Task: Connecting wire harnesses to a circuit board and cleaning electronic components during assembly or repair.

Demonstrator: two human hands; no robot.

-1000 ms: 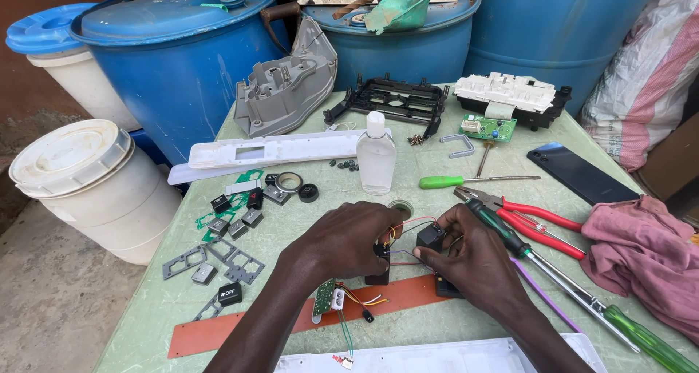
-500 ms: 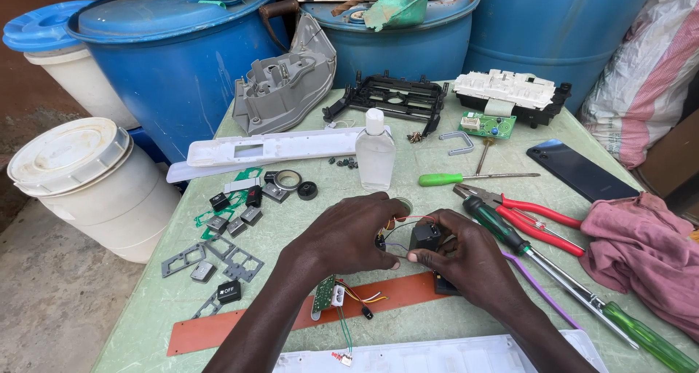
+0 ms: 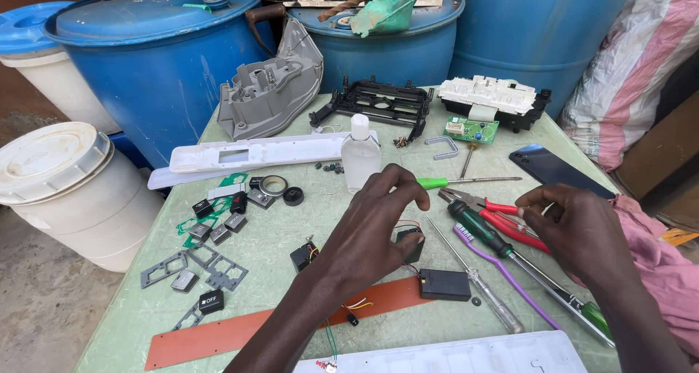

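Right hand has left the boxy black part for red-handled pliers.

- Clear plastic bottle, smooth and glossy
- Red-handled metal pliers, rubbery grips
- Pink cloth rag, soft and matt
- Flat black glass phone, shiny

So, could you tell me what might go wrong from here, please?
1. The left hand holds a small black part with thin wires trailing; a tug could snap them.
2. The right hand hovers over the red pliers and screwdriver; a nudge could roll tools off.
3. The clear bottle stands near the left hand's fingers and could tip.
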